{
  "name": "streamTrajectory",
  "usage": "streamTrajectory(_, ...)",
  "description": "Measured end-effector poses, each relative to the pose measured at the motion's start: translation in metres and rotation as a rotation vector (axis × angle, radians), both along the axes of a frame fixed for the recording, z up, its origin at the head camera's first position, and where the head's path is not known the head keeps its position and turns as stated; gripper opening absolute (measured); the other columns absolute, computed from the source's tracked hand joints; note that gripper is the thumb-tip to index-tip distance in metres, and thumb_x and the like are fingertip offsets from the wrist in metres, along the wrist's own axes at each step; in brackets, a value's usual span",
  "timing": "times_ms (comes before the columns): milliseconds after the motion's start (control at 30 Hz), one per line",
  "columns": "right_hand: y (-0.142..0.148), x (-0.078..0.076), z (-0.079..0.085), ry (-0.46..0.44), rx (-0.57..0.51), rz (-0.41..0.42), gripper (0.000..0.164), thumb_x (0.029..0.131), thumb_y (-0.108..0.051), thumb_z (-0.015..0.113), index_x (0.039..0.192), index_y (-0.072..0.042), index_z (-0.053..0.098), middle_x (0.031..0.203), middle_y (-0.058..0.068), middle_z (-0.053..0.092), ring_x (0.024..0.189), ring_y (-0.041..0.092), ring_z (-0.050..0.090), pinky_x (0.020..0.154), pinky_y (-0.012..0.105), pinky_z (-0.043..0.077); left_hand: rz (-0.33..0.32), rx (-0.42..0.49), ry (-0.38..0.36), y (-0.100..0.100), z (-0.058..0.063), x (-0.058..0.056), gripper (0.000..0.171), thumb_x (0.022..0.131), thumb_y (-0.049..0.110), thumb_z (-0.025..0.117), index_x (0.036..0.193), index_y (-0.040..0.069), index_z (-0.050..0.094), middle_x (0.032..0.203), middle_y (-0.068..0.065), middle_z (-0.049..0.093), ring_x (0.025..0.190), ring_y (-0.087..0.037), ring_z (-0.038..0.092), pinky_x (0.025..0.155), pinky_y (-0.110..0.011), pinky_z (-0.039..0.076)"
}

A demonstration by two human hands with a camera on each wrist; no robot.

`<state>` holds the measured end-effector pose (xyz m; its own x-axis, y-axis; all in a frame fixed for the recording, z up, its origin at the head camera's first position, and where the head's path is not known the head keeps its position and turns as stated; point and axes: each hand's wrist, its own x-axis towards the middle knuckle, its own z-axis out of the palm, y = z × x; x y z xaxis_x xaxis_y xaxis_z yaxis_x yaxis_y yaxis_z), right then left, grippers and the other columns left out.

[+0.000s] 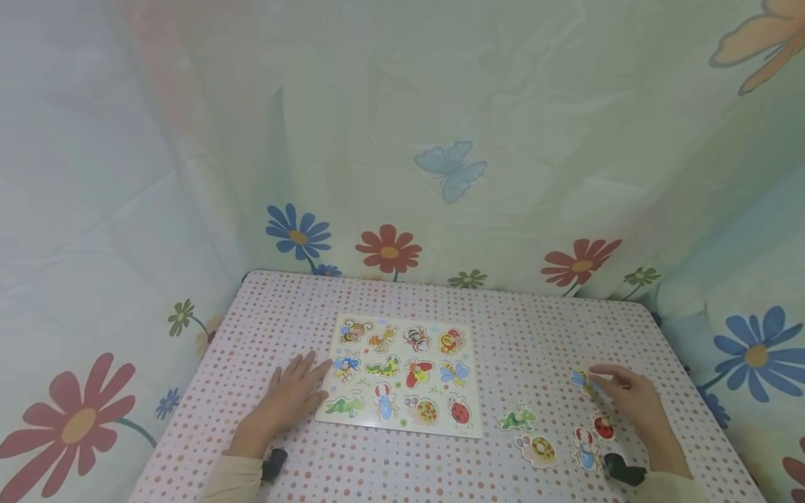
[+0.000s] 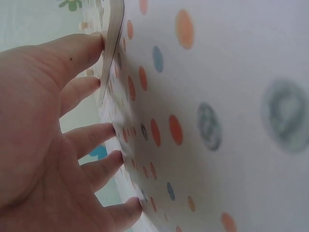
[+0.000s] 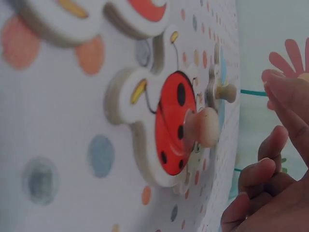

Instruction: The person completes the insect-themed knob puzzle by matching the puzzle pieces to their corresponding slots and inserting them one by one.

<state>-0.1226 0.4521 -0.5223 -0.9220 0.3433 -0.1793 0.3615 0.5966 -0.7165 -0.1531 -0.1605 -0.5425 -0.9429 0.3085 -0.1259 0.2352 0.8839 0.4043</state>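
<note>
A wooden insect puzzle board (image 1: 402, 427) lies flat on the dotted table. My left hand (image 1: 286, 395) is palm down at its left edge, fingers spread. In the left wrist view, thumb and forefinger touch the board's side (image 2: 114, 41); other fingertips rest on the cloth. On the right, my right hand (image 1: 632, 398) hovers beside a blue-winged insect piece (image 1: 585, 382), fingers loosely bent. The right wrist view shows space between the fingertips (image 3: 273, 77) and that piece's wooden knob (image 3: 226, 92). Closer to the wrist lies a ladybird piece (image 3: 176, 125) with its own knob.
Also loose on the table are a green grasshopper piece (image 1: 518, 418), a snail-like piece (image 1: 537, 450) with a spotted shell and a stag beetle piece (image 1: 586, 450). Behind the table's far edge hangs a flower-printed curtain (image 1: 503, 223), with more cloth at both sides.
</note>
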Motion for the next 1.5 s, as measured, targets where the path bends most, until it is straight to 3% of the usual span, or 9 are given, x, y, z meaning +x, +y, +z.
streamTrajectory(100, 0.002, -0.001, -0.003, -0.073, -0.003, -0.019, 0.067, 0.093, -0.051, 0.066, 0.133, 0.002, 0.059, 0.117, 0.026, 0.055, 0.095, 0.035, 0.054, 0.061, 0.036, 0.048, 0.001, -0.004, -0.005, 0.0, -0.002, 0.0, 0.06, 0.1, 0.033, 0.061, 0.155, 0.018, 0.041, 0.163, -0.018, 0.022, 0.149, -0.043, 0.015, 0.114, -0.068, 0.005)
streamTrajectory(167, 0.004, -0.002, -0.005, -0.106, 0.005, -0.035, 0.068, 0.091, -0.051, 0.068, 0.133, 0.002, 0.058, 0.119, 0.025, 0.056, 0.101, 0.037, 0.052, 0.063, 0.034, 0.047, 0.002, -0.011, -0.008, 0.0, -0.003, -0.001, 0.06, 0.1, 0.034, 0.061, 0.155, 0.019, 0.04, 0.163, -0.018, 0.022, 0.149, -0.042, 0.014, 0.114, -0.068, 0.005)
streamTrajectory(267, 0.007, -0.003, -0.011, -0.115, 0.024, -0.039, 0.067, 0.09, -0.049, 0.071, 0.131, 0.002, 0.059, 0.104, 0.016, 0.06, 0.091, 0.029, 0.052, 0.061, 0.03, 0.042, 0.002, -0.018, -0.005, 0.0, -0.004, 0.0, 0.061, 0.1, 0.034, 0.061, 0.155, 0.019, 0.04, 0.163, -0.017, 0.022, 0.149, -0.042, 0.014, 0.114, -0.068, 0.006)
streamTrajectory(467, 0.015, -0.008, -0.021, -0.133, 0.03, -0.041, 0.064, 0.09, -0.048, 0.072, 0.131, 0.0, 0.06, 0.108, 0.017, 0.061, 0.094, 0.031, 0.055, 0.07, 0.041, 0.046, 0.002, -0.014, -0.007, 0.0, -0.002, -0.001, 0.06, 0.1, 0.033, 0.06, 0.155, 0.019, 0.04, 0.163, -0.018, 0.022, 0.149, -0.042, 0.014, 0.115, -0.068, 0.006)
streamTrajectory(700, 0.013, -0.009, -0.025, -0.106, 0.047, -0.033, 0.056, 0.092, -0.038, 0.073, 0.129, 0.001, 0.061, 0.093, 0.011, 0.062, 0.081, 0.025, 0.055, 0.062, 0.032, 0.044, 0.006, -0.019, -0.019, 0.0, -0.003, -0.001, 0.06, 0.1, 0.034, 0.059, 0.155, 0.02, 0.04, 0.163, -0.017, 0.021, 0.149, -0.042, 0.014, 0.115, -0.068, 0.006)
streamTrajectory(1033, 0.012, -0.01, -0.03, -0.099, 0.057, -0.076, 0.051, 0.093, -0.033, 0.071, 0.128, 0.002, 0.061, 0.091, 0.011, 0.058, 0.078, 0.025, 0.05, 0.059, 0.034, 0.042, 0.004, -0.012, -0.008, 0.0, -0.002, -0.001, 0.06, 0.1, 0.033, 0.06, 0.155, 0.019, 0.041, 0.163, -0.018, 0.022, 0.149, -0.042, 0.014, 0.115, -0.068, 0.006)
streamTrajectory(1167, 0.008, -0.011, -0.025, -0.102, 0.065, -0.073, 0.051, 0.094, -0.034, 0.07, 0.128, 0.002, 0.061, 0.094, 0.012, 0.057, 0.08, 0.026, 0.049, 0.06, 0.034, 0.041, 0.005, -0.006, -0.014, 0.001, -0.002, 0.0, 0.06, 0.1, 0.034, 0.06, 0.155, 0.02, 0.041, 0.163, -0.018, 0.022, 0.149, -0.042, 0.015, 0.115, -0.068, 0.006)
streamTrajectory(1367, -0.003, -0.009, -0.008, -0.066, 0.075, 0.001, 0.056, 0.094, -0.041, 0.069, 0.129, 0.002, 0.06, 0.117, 0.024, 0.056, 0.095, 0.033, 0.052, 0.062, 0.034, 0.043, 0.003, -0.003, -0.006, 0.001, -0.001, 0.0, 0.06, 0.1, 0.034, 0.06, 0.155, 0.019, 0.04, 0.163, -0.018, 0.022, 0.149, -0.042, 0.015, 0.115, -0.068, 0.006)
streamTrajectory(1500, -0.012, -0.008, -0.002, -0.003, 0.08, 0.073, 0.053, 0.095, -0.04, 0.068, 0.127, 0.002, 0.062, 0.101, 0.019, 0.06, 0.079, 0.027, 0.052, 0.055, 0.036, 0.046, 0.002, -0.004, -0.003, 0.0, -0.002, 0.0, 0.06, 0.1, 0.034, 0.06, 0.155, 0.019, 0.04, 0.163, -0.018, 0.022, 0.149, -0.042, 0.015, 0.115, -0.068, 0.006)
